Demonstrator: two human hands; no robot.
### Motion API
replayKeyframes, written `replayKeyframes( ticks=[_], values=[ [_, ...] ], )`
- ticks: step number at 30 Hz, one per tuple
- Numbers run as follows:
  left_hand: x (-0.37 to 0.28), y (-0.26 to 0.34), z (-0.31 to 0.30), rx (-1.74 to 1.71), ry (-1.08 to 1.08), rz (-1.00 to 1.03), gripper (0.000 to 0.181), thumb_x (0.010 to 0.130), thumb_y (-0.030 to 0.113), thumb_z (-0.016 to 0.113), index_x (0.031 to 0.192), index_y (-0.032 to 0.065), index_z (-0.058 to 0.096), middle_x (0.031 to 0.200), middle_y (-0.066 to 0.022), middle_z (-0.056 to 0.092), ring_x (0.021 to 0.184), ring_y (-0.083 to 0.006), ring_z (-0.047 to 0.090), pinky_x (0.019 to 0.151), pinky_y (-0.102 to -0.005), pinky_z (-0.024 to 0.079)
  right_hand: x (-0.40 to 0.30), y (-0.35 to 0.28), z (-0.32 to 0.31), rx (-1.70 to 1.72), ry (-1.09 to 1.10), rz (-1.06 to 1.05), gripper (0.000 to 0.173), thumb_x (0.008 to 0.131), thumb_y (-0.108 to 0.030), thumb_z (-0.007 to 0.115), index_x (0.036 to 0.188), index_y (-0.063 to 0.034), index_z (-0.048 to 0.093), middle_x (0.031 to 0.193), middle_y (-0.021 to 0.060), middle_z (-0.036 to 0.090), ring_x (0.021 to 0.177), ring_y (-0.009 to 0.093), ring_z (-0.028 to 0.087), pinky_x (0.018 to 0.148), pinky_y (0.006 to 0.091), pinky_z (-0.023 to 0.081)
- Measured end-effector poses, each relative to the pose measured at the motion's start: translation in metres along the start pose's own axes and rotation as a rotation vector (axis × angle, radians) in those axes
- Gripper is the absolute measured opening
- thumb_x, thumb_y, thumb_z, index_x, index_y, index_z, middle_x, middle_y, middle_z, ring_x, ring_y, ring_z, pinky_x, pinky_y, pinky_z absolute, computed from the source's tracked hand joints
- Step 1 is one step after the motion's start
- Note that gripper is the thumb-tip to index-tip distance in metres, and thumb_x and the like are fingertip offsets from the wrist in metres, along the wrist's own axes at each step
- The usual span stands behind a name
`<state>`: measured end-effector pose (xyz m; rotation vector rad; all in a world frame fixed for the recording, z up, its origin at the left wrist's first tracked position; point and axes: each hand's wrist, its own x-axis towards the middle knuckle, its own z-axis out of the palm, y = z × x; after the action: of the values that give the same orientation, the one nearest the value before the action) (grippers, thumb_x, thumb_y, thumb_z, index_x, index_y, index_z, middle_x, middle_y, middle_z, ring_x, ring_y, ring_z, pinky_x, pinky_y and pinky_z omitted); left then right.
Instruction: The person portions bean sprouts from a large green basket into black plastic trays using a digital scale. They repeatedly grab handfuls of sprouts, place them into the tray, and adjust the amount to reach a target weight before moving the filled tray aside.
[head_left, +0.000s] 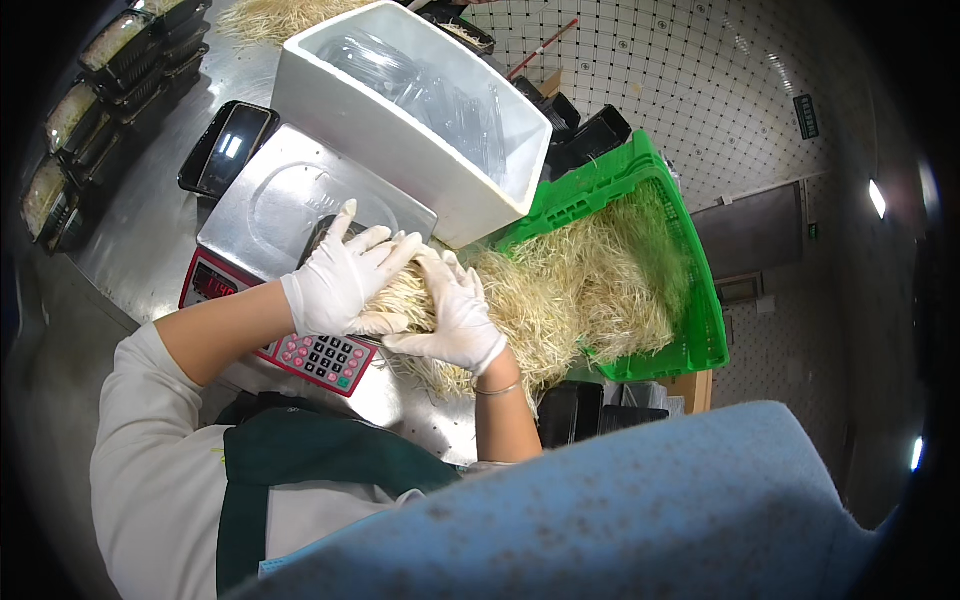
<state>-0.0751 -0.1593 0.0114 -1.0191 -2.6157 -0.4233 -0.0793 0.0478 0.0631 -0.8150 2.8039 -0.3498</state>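
My left hand (341, 281), in a white glove, rests over a black plastic tray (316, 238) on the steel pan of a red digital scale (322, 366). Its fingers are spread, with bean sprouts (401, 296) between thumb and fingertips. From the other side my right hand (454, 307), gloved too, cups the same sprouts, and the fingers of both hands meet at the top. Most of the tray is hidden under the hands. Beside my right hand a large heap of sprouts (540, 300) spills from a tipped green plastic crate (701, 292) onto the steel table (247, 67).
Behind the scale stands a white foam box (390, 142) holding clear plastic lids (427, 90). A phone (238, 139) lies in a black tray (199, 161) at its left. Filled packs (116, 45) are stacked far left. More black trays (574, 409) sit near my right forearm.
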Motion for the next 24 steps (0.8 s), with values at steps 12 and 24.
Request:
replayKeyframes(
  ticks=[12, 24],
  values=[
    [-0.002, 0.001, -0.014, -0.258, -0.228, -0.156, 0.092, 0.081, 0.059, 0.055, 0.146, 0.0016, 0.025, 0.135, -0.0225, 0.045, 0.121, -0.0396, 0.044, 0.103, -0.0547, 0.027, -0.065, 0.056, 0.028, 0.927, 0.44, 0.152, 0.016, 0.078, 0.004, 0.069, 0.094, 0.0037, 0.069, 0.089, 0.0097, 0.065, 0.069, 0.014, 0.064, 0.064, 0.0226, 0.051],
    [-0.032, -0.009, -0.047, -0.667, 0.232, -0.331, 0.099, 0.077, 0.039, 0.072, 0.146, -0.0029, 0.016, 0.141, -0.0273, 0.035, 0.133, -0.0379, 0.035, 0.112, -0.0433, 0.023, -0.003, 0.006, -0.013, 1.19, 0.473, 0.059, 0.02, 0.087, 0.004, 0.059, 0.107, 0.0021, 0.063, 0.123, 0.0156, 0.06, 0.094, 0.014, 0.062, 0.078, 0.0238, 0.052]
  ],
)
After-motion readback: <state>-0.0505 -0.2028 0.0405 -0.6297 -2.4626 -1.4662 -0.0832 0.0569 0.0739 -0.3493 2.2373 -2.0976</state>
